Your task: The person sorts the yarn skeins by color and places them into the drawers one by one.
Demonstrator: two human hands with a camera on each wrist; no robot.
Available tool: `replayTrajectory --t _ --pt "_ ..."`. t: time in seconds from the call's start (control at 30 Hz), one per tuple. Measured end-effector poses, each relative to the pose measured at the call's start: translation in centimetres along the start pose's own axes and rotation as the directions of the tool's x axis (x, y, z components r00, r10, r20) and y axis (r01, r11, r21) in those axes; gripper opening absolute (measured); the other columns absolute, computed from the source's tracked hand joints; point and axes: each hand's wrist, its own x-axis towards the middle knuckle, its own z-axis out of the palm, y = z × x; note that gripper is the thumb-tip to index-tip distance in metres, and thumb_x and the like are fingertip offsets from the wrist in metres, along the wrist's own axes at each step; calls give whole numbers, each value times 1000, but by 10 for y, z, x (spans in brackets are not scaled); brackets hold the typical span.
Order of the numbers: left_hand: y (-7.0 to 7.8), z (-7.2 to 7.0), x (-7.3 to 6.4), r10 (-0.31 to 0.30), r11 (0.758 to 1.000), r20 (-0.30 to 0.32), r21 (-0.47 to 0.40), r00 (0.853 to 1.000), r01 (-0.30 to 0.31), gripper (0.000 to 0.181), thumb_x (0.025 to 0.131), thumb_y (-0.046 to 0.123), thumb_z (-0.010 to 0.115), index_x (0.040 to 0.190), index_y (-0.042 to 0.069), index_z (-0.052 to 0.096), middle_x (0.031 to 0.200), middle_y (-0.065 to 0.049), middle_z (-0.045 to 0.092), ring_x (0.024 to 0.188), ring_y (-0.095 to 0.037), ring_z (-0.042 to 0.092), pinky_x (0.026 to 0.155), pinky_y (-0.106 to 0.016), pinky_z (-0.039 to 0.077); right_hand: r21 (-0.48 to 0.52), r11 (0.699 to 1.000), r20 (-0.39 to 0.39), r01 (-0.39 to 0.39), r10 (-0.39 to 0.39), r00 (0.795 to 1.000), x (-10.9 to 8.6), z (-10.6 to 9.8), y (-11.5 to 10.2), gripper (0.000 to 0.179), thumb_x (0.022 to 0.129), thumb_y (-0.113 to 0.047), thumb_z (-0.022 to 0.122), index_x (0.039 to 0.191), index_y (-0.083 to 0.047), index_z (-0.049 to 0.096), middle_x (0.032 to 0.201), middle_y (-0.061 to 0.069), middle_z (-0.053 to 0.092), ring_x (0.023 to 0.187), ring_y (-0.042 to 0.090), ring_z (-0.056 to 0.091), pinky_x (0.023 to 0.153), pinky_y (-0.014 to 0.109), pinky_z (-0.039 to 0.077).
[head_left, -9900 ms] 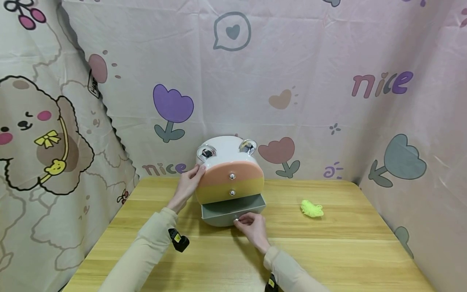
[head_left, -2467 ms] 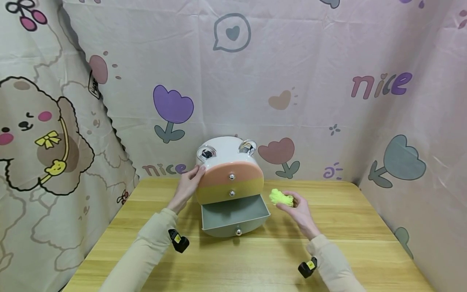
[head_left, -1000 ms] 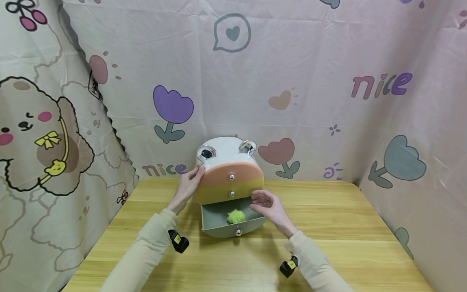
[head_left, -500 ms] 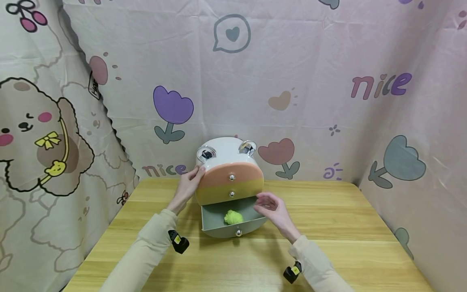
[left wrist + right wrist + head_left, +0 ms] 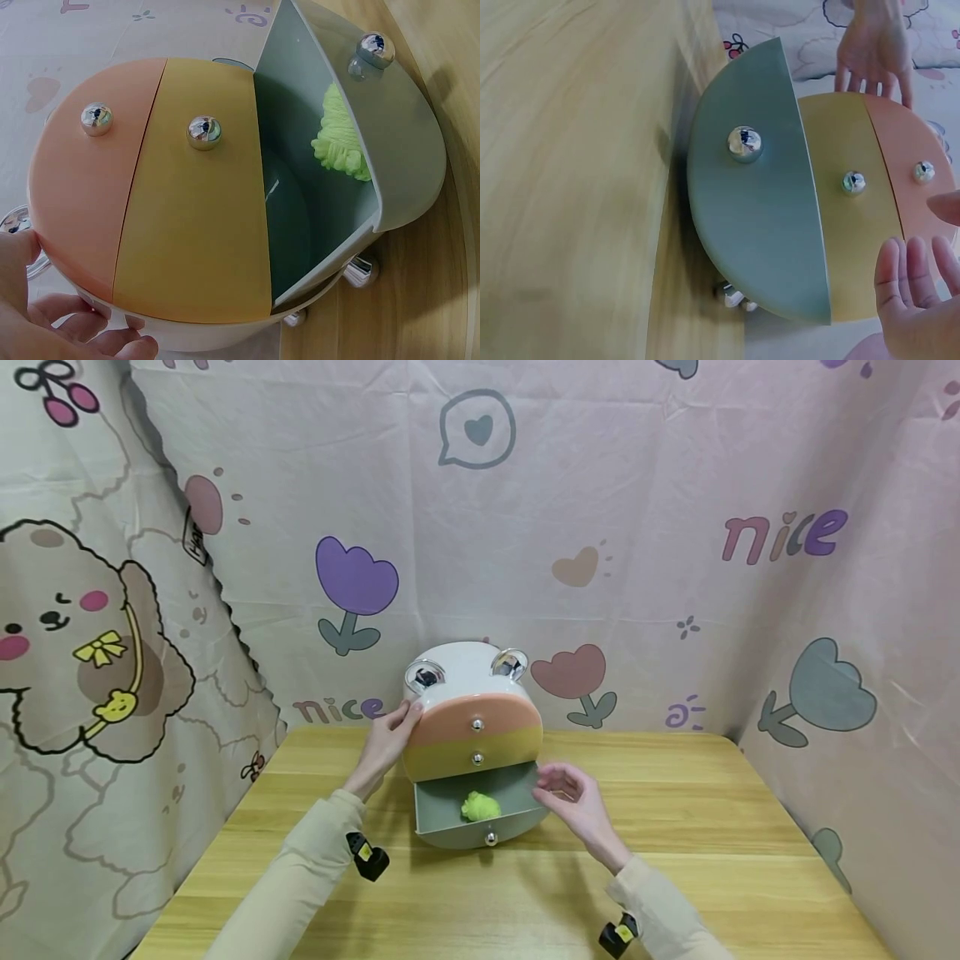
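A small frog-shaped drawer box (image 5: 472, 727) has a white top, silver eyes, and orange, yellow and grey-green drawer fronts with silver knobs. Its bottom drawer (image 5: 450, 837) is pulled out; the upper two are closed. In that drawer lies a lime-green bundle of yarn (image 5: 480, 807), also seen behind the drawer front in the left wrist view. My left hand (image 5: 386, 743) holds the box at its left side, thumb by the orange front's edge and fingers along the white side. My right hand (image 5: 576, 802), holding nothing, hovers by the drawer's right corner with its fingers loosely bent.
The box stands on a wood-grain table (image 5: 712, 860). Behind it hangs a pale printed cloth (image 5: 637, 468), and another cloth panel (image 5: 90, 827) drops along the left. Small silver feet (image 5: 731, 294) show under the box in the right wrist view.
The bottom drawer came further out, and my right hand carried the yarn from the table into it and let go. Lately that hand has drifted right; my left hand stays put.
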Motion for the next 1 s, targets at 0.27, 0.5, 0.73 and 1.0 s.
replayTrajectory --t 0.27,0.5,0.73,1.0 --pt "0 1 1 -3 1000 -6 0 1000 3 67 105 47 47 155 5 34 166 -6 27 155 -31 24 129 -44 22 -18 1000 35 6 -5 999 -11 -4 2 27 85 1 74 109 10 63 91 -3 70 80 5 68 71 21 60" --pt "0 0 1 -11 1000 2 5 1000 11 67 105 48 47 156 6 33 167 -5 25 156 -30 22 129 -44 22 -16 1000 146 -15 18 989 -18 -2 12 28 88 -3 73 104 17 61 90 20 74 71 6 71 66 31 63" --pt "0 0 0 -6 1000 -1 5 1000 6 66 105 46 46 155 5 33 166 -8 25 155 -31 23 128 -45 23 -3 999 220 -52 52 974 -23 5 24 28 89 -4 72 103 18 61 99 40 69 77 17 77 71 36 65" --pt "0 0 0 -10 1000 -2 3 1000 10 67 105 47 46 155 6 33 166 -7 25 155 -31 24 128 -45 23 13 997 226 -73 68 972 -28 16 34 28 87 -1 73 104 19 63 101 43 66 77 14 76 73 29 65"
